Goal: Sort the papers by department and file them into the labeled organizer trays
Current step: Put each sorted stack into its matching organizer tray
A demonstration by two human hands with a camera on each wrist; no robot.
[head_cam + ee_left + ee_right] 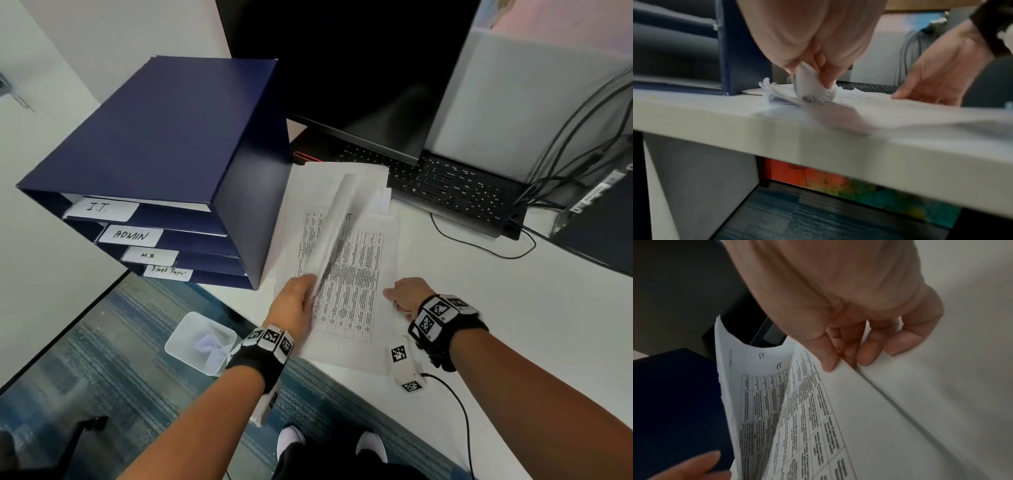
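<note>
A navy organizer stands at the desk's left, its trays labeled I.T., ADMIN, H.R and Blank Paper. Just right of it lies a stack of printed table sheets. My left hand pinches the near left edge of the top sheet and holds it curled up off the stack, as the left wrist view shows. "IT" is handwritten at the top of the lifted sheet. My right hand rests its fingertips on the stack's right edge.
A laptop keyboard and a dark monitor sit behind the papers, with cables and a computer tower at the right. A clear bin holding crumpled paper stands on the carpet below the desk edge.
</note>
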